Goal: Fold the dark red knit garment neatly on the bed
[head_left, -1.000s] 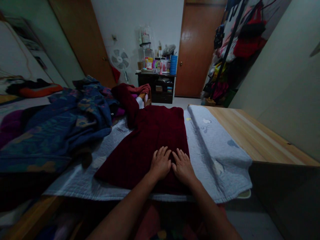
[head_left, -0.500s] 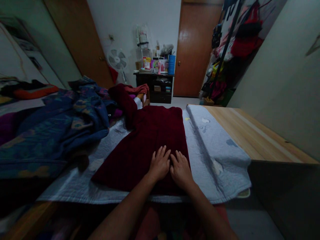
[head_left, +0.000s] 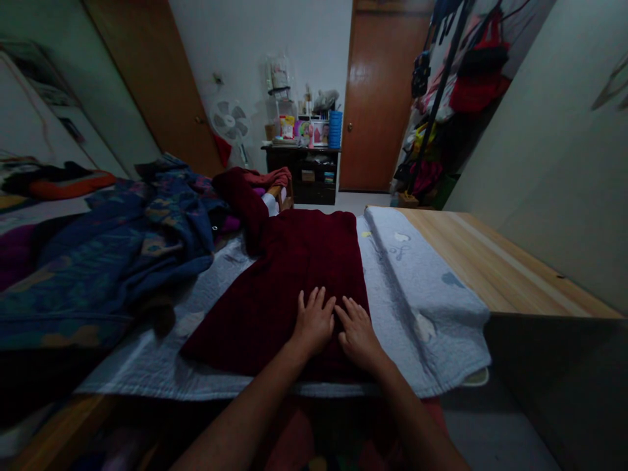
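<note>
Barely shifted, still resting left hand (head_left: 314,325) and right hand (head_left: 360,337), fingers loosely spread, gripping nothing, on dark-red soft fabric garment (head_left: 309,252) lying flat over pale-blue patterned quilted cover (head_left: 441,311)

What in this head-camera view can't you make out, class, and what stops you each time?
- Both palms: face down in the head view, hidden by the backs of the left hand and right hand.
- Underside of the dark red fabric: hidden by its own upper surface.
- Far left of the blue floral fabric: cut off by the left edge.
- Print on the yellow-and-red packet: too small.
</note>
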Tool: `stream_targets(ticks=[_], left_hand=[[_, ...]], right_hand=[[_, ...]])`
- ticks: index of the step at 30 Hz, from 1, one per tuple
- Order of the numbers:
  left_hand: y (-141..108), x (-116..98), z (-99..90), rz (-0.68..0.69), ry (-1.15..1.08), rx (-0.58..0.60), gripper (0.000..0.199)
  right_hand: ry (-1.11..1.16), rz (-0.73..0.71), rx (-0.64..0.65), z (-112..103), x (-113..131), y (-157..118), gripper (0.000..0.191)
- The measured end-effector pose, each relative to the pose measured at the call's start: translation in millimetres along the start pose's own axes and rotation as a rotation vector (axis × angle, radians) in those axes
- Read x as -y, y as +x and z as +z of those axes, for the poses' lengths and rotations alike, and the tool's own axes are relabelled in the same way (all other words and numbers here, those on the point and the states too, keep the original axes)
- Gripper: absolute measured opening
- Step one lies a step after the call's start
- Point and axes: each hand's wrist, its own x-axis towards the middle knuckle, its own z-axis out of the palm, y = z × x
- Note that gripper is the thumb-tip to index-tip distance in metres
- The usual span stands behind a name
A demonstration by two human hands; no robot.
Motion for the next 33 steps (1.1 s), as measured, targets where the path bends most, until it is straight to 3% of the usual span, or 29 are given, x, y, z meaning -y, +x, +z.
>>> stream_targets(ticks=[6, 15, 27, 33], left_hand=[[2.4, -5.0, -11.2, 0.125, -0.084, 0.077, 0.039], [1.4, -22.5, -20.6, 0.078, -0.069, 0.168, 0.049], [-14.0, -5.0, 6.6, 0.059, -0.152, 0.128, 0.056], [-14.3, -4.5, 10.7, 0.035, -0.112, 0.113, 0.056]], right_hand=[[0.018, 0.009, 0.011, -1.4, 0.6, 0.3, 0.072], [0.027, 0.009, 0.014, -3.1, -0.3, -0.4, 0.071], [-0.022, 0.029, -0.018, -5.1, -5.3, -15.2, 0.059], [-0.036, 0.044, -0.046, -2.4, -11.0, -17.9, 0.065]])
